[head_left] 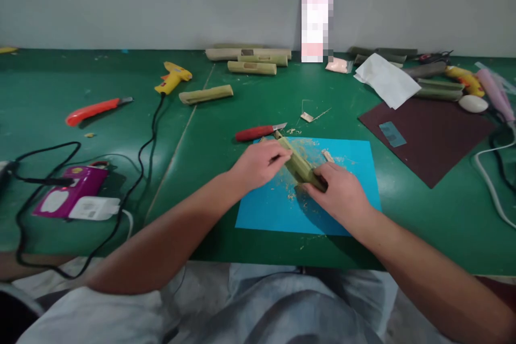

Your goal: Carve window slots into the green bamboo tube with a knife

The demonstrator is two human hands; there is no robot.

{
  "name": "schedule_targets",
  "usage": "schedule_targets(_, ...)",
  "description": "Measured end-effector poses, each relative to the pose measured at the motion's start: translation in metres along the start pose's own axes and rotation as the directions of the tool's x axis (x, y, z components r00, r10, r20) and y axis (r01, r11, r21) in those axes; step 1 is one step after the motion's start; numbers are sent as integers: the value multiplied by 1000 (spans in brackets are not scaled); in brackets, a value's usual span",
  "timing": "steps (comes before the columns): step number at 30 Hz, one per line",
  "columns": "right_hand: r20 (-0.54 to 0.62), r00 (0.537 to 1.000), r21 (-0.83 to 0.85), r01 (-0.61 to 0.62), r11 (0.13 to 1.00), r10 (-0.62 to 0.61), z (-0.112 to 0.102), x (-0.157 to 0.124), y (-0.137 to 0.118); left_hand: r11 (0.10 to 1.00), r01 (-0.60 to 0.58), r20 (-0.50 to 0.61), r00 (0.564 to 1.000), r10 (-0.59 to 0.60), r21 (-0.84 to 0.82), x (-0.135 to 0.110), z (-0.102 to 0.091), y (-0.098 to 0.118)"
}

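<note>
Both hands grip one short green bamboo piece (297,162) over a blue mat (278,204) strewn with shavings. My left hand (260,164) is closed on the piece's upper middle. My right hand (338,191) is closed around its near end. The bamboo piece lies slanted, its far end pointing up-left toward a red-handled knife (258,132) that lies on the table just beyond the mat.
The green table (201,134) carries an orange utility knife (94,110), a yellow glue gun (172,78) with a black cord, a purple box (68,193), several bamboo pieces (250,59) at the back, white paper (387,80) and dark sandpaper (427,134) at the right.
</note>
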State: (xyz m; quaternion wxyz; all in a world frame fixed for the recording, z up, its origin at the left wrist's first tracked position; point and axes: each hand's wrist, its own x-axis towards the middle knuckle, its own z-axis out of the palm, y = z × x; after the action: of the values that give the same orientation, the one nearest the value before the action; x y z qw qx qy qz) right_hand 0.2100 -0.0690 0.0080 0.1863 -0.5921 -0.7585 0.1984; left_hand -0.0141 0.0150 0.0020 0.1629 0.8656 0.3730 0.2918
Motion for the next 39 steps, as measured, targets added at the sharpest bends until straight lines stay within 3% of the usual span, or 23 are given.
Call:
schedule_targets(5, -12, 1000, 5, 0, 1000, 1, -1, 0, 0, 997, 79, -95, 992, -78, 10, 0, -2, -2)
schedule_targets(10, 14, 1000, -8, -8, 1000, 8, -1, -1, -1, 999, 22, 1, 1000, -22, -44, -1, -3, -1)
schedule_targets(14, -21, 1000, -2, -6, 1000, 6, -1, -1, 1, 998, 68, -115, 991, -68, -7, 1, -2, -10)
schedule_targets(18, 3, 1000, -19, -6, 1000, 6, -3, -2, 0, 998, 55, -141, 988, -61, -43, 3, -1, -21)
schedule_targets(24, -30, 999, -78, 28, 997, -30, -3, -6, -3, 997, 73, -109, 991, -77, -37, -1, 2, -9)
schedule_targets(28, -38, 996, -122, 74, 990, -79, -1, -7, -4, 998, -56, 12, 998, 57, -25, -6, 8, 12)
schedule_targets(30, -36, 997, -137, 66, 988, -71, 0, -7, -4, 996, -86, 34, 996, 86, -8, -6, 8, 12)
schedule_targets(36, -26, 998, -182, 44, 982, -49, -1, -7, -1, 998, 66, -158, 985, -68, -18, 0, -1, -19)
schedule_targets(39, -48, 995, -270, 68, 961, -84, -5, -7, -3, 998, 56, -179, 982, -62, -39, 0, 0, -17)
